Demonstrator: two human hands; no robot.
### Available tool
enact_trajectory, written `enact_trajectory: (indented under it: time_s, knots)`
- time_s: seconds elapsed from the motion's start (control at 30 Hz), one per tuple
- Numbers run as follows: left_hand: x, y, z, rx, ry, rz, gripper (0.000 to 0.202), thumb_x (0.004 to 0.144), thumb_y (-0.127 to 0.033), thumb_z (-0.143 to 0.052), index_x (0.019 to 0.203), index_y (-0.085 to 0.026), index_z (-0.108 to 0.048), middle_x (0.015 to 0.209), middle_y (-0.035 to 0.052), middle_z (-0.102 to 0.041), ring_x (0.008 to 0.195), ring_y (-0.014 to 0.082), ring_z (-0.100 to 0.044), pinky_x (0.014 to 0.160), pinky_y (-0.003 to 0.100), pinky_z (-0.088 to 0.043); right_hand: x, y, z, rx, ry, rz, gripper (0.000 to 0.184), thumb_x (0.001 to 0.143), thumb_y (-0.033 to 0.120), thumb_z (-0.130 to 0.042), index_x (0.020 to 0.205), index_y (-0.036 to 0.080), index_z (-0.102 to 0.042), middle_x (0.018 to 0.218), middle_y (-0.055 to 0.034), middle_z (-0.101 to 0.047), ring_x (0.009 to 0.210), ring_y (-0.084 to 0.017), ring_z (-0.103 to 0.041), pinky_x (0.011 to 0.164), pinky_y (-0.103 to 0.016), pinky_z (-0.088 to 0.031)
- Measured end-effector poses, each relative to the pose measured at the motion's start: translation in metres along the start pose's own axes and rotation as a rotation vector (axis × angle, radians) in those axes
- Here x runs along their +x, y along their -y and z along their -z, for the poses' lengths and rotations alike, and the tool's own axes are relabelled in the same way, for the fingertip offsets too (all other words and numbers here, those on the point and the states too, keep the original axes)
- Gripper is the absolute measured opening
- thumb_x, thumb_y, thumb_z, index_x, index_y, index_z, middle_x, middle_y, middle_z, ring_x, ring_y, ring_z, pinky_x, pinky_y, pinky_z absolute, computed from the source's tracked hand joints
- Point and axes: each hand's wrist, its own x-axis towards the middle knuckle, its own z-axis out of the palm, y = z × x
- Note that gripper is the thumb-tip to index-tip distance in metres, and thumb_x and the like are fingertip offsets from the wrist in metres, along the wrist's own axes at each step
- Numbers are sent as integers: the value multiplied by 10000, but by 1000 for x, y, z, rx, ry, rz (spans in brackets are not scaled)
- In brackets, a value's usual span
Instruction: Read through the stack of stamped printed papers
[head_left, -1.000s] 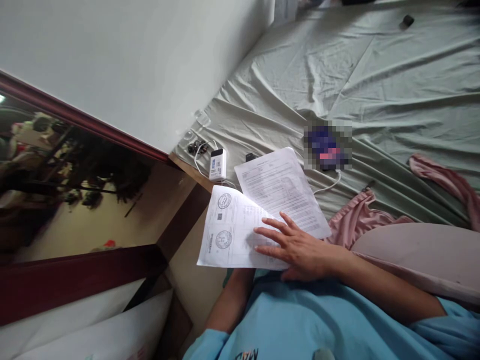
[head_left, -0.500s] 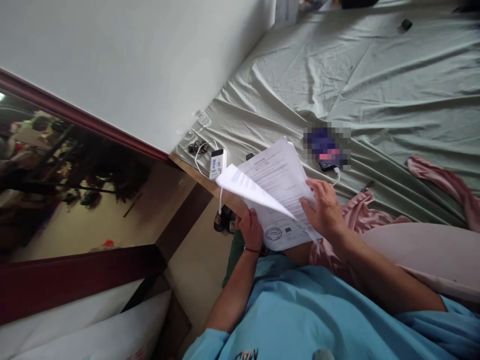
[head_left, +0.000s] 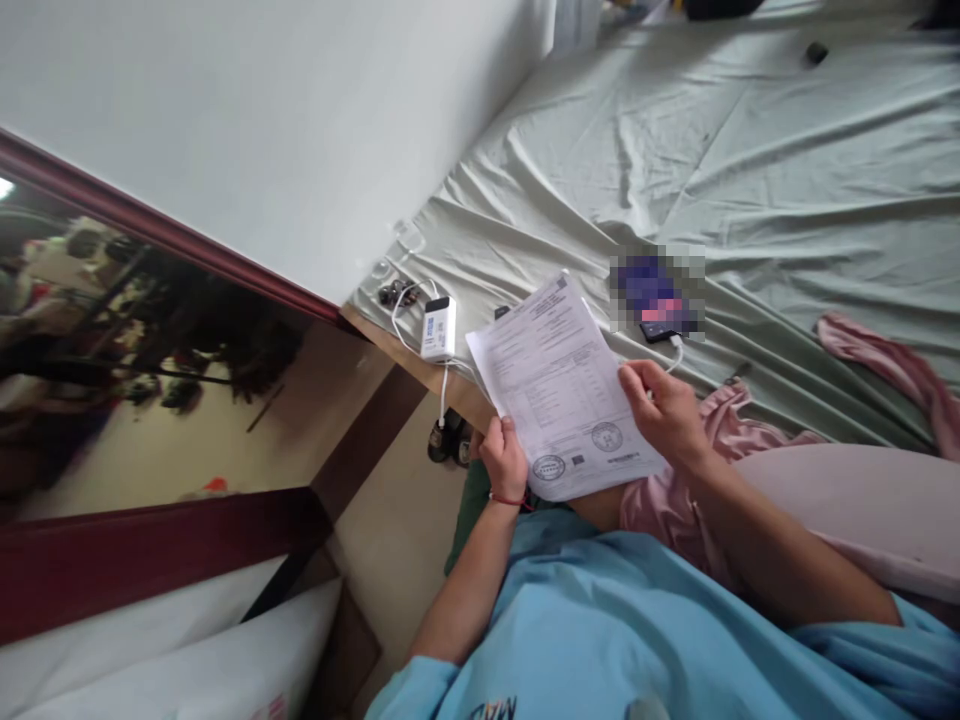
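A stack of printed papers (head_left: 559,390) rests over my lap, its top sheet lying flat, with round stamps near the bottom. My left hand (head_left: 504,460) is closed on the lower left edge, thumb on top. On the right edge, my right hand (head_left: 666,408) pinches the papers with its fingers curled in. Past their upper right corner, a phone (head_left: 660,328) with a white cable lies on the bed, its screen pixelated. To the left of the papers is a white power bank (head_left: 438,328) with cables.
A pale green sheet (head_left: 787,180) covers the bed, with pink cloth (head_left: 885,355) lying on it. A white wall (head_left: 262,130) and a dark red frame (head_left: 150,560) stand on the left. Shoes (head_left: 444,440) are on the floor by the bed's wooden edge.
The top sheet was half lifted and curled over the stack; now it lies flat. My right hand has gone from resting with spread fingers on the papers to pinching their right edge.
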Motion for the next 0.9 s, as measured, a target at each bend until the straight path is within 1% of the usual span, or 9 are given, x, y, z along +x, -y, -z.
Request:
enact_trajectory:
  time_s: [0.13, 0.23, 0.3, 0.43, 0.57, 0.67, 0.73, 0.8, 0.9]
  knots:
    - [-1, -2, 0, -14, -5, 2, 403, 976, -460, -392, 675, -193, -389, 626, 16, -456, 642, 156, -387, 652, 298, -291, 0, -3, -2, -286, 9, -1, 230, 922, 371, -555, 962, 207, -710, 807, -37, -719, 721, -197, -624, 652, -298, -369]
    - [-1, -2, -1, -13, -6, -6, 415, 977, -460, -392, 660, -193, -374, 608, 9, -434, 630, 151, -374, 645, 298, -284, -1, -2, -4, -425, 35, -36, 300, 920, 330, -560, 1174, 216, -670, 851, -33, -744, 760, -222, -652, 645, -305, -364]
    - [-1, -2, -1, -14, -11, -9, 422, 978, -462, -399, 655, -191, -375, 606, 8, -431, 630, 149, -372, 642, 295, -285, -2, -2, -5, -494, 55, -40, 366, 914, 317, -568, 1259, 210, -629, 876, -40, -749, 786, -237, -662, 643, -312, -370]
    - [-2, -2, 0, -39, -20, -12, 423, 978, -450, -420, 649, -186, -385, 610, 7, -432, 641, 146, -378, 641, 284, -300, -2, -5, -7, -568, 74, -1, 327, 920, 313, -546, 1217, 220, -647, 887, -58, -741, 793, -247, -657, 633, -323, -391]
    - [-4, -6, 1, -92, -1, 9, 418, 977, -444, -446, 656, -180, -409, 619, 2, -439, 643, 141, -386, 647, 274, -325, -2, -12, -9, -553, 33, 98, 278, 906, 287, -552, 1142, 207, -675, 932, -97, -713, 880, -286, -628, 682, -370, -460]
    - [-6, -6, 5, -209, 4, 46, 438, 971, -495, -473, 672, -178, -429, 638, 2, -448, 650, 140, -407, 638, 261, -355, 0, -17, -11, -499, -26, 201, 299, 896, 267, -563, 1166, 190, -665, 1035, -135, -680, 1010, -327, -577, 812, -448, -500]
    - [-7, -4, 8, -292, 3, 76, 461, 958, -543, -497, 685, -176, -445, 666, 7, -464, 664, 140, -427, 632, 252, -377, 2, -20, -12, -394, -52, 232, 337, 905, 290, -561, 1212, 175, -639, 1111, -149, -667, 1061, -332, -560, 903, -488, -491]
    - [-10, -3, 13, -352, 20, 99, 468, 948, -572, -517, 707, -173, -473, 699, 14, -489, 685, 142, -455, 641, 248, -403, 5, -21, -13, -249, -35, 191, 393, 911, 335, -562, 1256, 152, -604, 1164, -160, -665, 1039, -315, -585, 932, -494, -490]
    - [-16, -3, 20, -416, 52, 124, 442, 937, -577, -548, 784, -162, -558, 787, 41, -567, 760, 157, -532, 696, 254, -452, 7, -18, -10, -60, 74, 40, 495, 910, 400, -570, 1331, 142, -548, 1152, -164, -696, 923, -280, -648, 859, -455, -523]
